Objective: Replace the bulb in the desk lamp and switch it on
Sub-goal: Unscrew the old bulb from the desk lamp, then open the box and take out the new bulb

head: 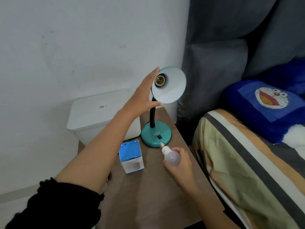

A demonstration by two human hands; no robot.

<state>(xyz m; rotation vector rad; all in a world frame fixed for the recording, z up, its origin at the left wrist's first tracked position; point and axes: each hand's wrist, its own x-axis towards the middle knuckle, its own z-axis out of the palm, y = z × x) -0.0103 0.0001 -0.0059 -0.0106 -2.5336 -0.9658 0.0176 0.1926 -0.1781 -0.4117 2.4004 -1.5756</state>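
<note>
Just left of the empty socket (159, 80), the left hand (142, 95) rests straight-fingered against the rim of the lamp shade (171, 86), curled round nothing. Well below the socket and slightly right, the right hand (179, 164) grips the bulb (171, 157) by its globe, its long axis tilted with the screw cap aimed up-left, so the bulb must rise and turn to meet the socket

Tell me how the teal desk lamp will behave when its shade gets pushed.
The black gooseneck looks flexible, so the shade would probably swing rather than resist; the left hand steadies it. The wide round base likely resists tipping, though it may slide on the smooth table.
</note>
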